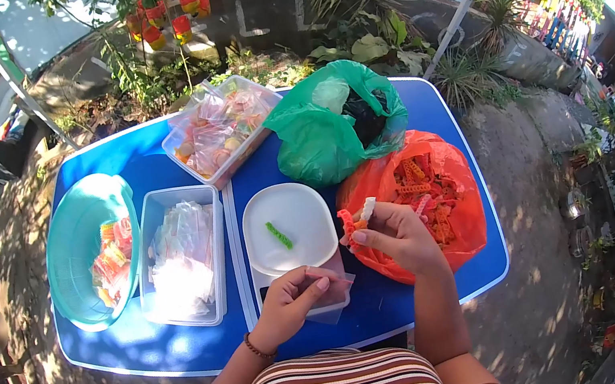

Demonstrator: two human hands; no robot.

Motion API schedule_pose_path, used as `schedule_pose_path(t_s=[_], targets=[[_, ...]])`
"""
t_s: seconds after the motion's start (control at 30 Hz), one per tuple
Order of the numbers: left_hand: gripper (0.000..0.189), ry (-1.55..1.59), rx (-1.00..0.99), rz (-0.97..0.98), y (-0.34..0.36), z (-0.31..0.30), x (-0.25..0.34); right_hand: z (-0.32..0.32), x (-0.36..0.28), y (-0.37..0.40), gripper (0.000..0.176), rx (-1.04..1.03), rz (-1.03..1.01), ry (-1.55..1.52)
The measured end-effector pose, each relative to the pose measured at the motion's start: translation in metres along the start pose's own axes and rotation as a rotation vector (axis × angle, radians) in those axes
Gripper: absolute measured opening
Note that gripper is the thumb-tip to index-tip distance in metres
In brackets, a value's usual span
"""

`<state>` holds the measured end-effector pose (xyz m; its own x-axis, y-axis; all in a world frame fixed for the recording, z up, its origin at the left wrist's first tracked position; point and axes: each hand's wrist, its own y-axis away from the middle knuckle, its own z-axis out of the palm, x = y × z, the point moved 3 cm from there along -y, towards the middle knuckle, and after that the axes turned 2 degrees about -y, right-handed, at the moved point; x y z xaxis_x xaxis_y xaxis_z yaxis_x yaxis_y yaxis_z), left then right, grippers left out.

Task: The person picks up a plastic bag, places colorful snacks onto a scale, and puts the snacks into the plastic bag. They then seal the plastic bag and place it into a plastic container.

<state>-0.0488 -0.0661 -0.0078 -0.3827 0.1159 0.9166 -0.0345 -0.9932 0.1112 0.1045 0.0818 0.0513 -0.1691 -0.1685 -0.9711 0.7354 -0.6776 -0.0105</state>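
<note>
We pinch a clear bag (335, 288) in our left hand (293, 302), ridged pieces (347, 223) in our right hand (400, 237). Green piece (279, 235) sits on white tray (306, 208) beyond left hand.

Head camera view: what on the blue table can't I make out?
Head view: most of the black bundle in the translucent green plastic bag; folds hide it.
Head view: the bottom of the orange-red plastic bag, buried under orange and pink textured pieces.
Head view: part of the white base under the white rounded-square plate, behind the left hand and a small clear plastic bag.
Head view: detail on the clear plastic packets, lost to glare.
</note>
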Motion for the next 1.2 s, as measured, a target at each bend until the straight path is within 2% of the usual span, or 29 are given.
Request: schedule_pose_path(t_s=[0.1, 0.2, 0.33, 0.47, 0.5, 0.6, 0.7, 0.8, 0.9, 1.2], targets=[[0.023, 0.027, 0.069, -0.023, 0.014, -0.012, 0.004, 0.026, 0.041, -0.030, 0.019, 0.000, 0.099, 0.401], [0.023, 0.037, 0.175, 0.009, 0.026, -0.023, 0.007, 0.049, 0.052, -0.049, 0.022, 0.044, 0.031, 0.798], [0.023, 0.018, 0.263, 0.054, 0.040, -0.039, 0.007, 0.052, 0.062, -0.051, 0.025, 0.140, -0.060, 0.750], [0.022, 0.035, 0.286, 0.058, 0.045, -0.048, 0.008, 0.041, 0.053, -0.050, 0.021, 0.178, -0.169, 0.942], [0.022, 0.031, 0.282, 0.065, 0.045, -0.050, 0.009, 0.041, 0.049, -0.050, 0.018, 0.193, -0.255, 0.949], [0.023, 0.020, 0.277, 0.075, 0.045, -0.051, 0.008, 0.049, 0.041, -0.052, 0.020, 0.121, -0.237, 1.023], [0.023, 0.023, 0.281, 0.073, 0.046, -0.050, 0.008, 0.065, 0.039, -0.052, 0.018, -0.025, -0.414, 1.146], [0.023, 0.034, 0.290, 0.074, 0.048, -0.051, 0.007, 0.074, 0.050, -0.054, 0.023, -0.117, -0.428, 1.272], [0.023, 0.045, 0.297, 0.083, 0.049, -0.053, 0.008, 0.078, 0.053, -0.055, 0.021, -0.099, -0.411, 1.336], [0.022, 0.039, 0.282, 0.092, 0.045, -0.051, 0.007, 0.071, 0.066, -0.060, 0.009, -0.071, -0.406, 1.243]])
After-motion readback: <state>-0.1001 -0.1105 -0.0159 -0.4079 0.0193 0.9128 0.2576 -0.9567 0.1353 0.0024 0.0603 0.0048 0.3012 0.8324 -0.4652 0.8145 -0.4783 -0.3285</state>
